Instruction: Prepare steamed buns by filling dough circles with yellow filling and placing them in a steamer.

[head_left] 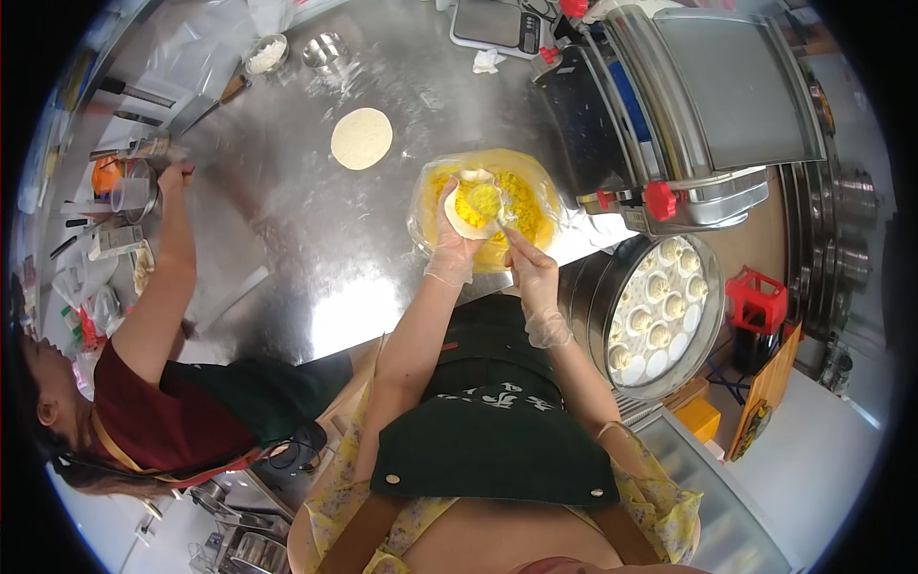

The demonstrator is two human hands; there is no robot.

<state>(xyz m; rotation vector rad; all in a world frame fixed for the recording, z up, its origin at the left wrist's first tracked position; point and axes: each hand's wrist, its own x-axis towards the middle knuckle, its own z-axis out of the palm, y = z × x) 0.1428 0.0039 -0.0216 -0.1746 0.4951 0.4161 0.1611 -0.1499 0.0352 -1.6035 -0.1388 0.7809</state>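
My left hand [453, 228], in a clear plastic glove, cups a round dough wrapper [461, 226] with yellow filling [469, 212] on it. In my gloved right hand [535, 277] is a spoon [487, 200], its head over the filling in the wrapper. Both hands are above the near part of a plastic-lined bowl [421, 206], which holds more crumbly yellow filling [526, 230]. A flat, round dough wrapper [361, 139] lies on the steel table [287, 220] beyond my left hand.
To the right, a round steamer tray [660, 311] holds several pleated buns on white papers. Behind it stands a dough roller machine [708, 105]. A kitchen scale [495, 27] and small metal bowl [325, 53] sit at the back. At left, a co-worker's arm [172, 258] reaches over the table.
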